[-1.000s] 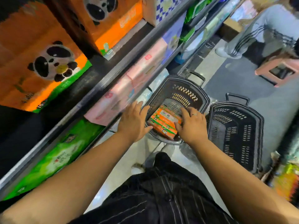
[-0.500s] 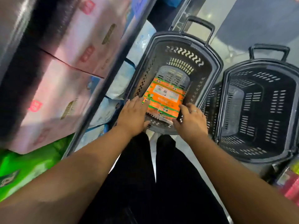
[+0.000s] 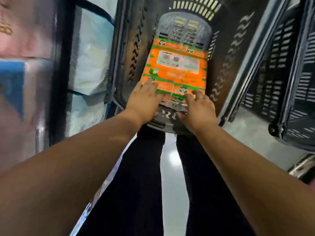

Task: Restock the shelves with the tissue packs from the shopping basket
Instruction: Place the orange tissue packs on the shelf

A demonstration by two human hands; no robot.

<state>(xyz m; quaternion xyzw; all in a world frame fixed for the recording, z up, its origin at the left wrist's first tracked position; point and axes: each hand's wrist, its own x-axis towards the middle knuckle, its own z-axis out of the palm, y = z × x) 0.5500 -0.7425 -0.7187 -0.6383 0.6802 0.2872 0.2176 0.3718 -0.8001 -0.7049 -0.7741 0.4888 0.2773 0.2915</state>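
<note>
glossy orange tissue pack (image 3: 177,65) in slotted plastic basket (image 3: 133,48) | left hand (image 3: 144,97) flat on it | right hand (image 3: 199,106) curled on edge

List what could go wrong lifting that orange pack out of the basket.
Both hands, left hand and right hand, touch only the near end of the orange tissue pack; its far end may sag or slip when lifted. The pack nearly spans the shopping basket floor, so it could snag the slotted walls.
</note>
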